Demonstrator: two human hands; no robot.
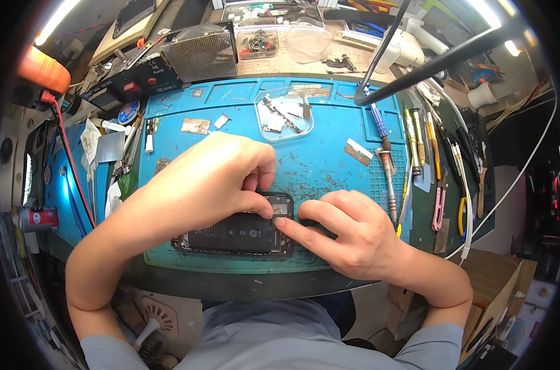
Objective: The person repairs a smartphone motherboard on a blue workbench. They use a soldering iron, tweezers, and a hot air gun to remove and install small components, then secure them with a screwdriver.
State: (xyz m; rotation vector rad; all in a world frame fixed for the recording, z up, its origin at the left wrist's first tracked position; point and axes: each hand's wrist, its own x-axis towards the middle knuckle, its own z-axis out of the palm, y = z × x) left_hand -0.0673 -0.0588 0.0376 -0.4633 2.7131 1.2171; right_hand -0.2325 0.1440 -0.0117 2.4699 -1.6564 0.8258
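Observation:
An opened smartphone (233,233) lies on the blue work mat (169,132), its long side across in front of me. Its black battery (230,234) fills most of the housing, and metal parts and a board show at its right end. My left hand (230,176) arches over the phone from the left. Its thumb tip rests near the battery's upper right corner, and the bent fingers hang apart from it. From the right, my right hand (348,234) reaches one outstretched digit to the phone's inside, almost meeting the left thumb. I see no tool in either hand.
Beyond the hands stands a clear plastic tray (284,114) of small parts. A blue-handled screwdriver (378,123), tweezers and pliers (462,216) lie to the right. At the back left is a boxy device with a mesh panel (199,52). A black arm (440,58) crosses overhead.

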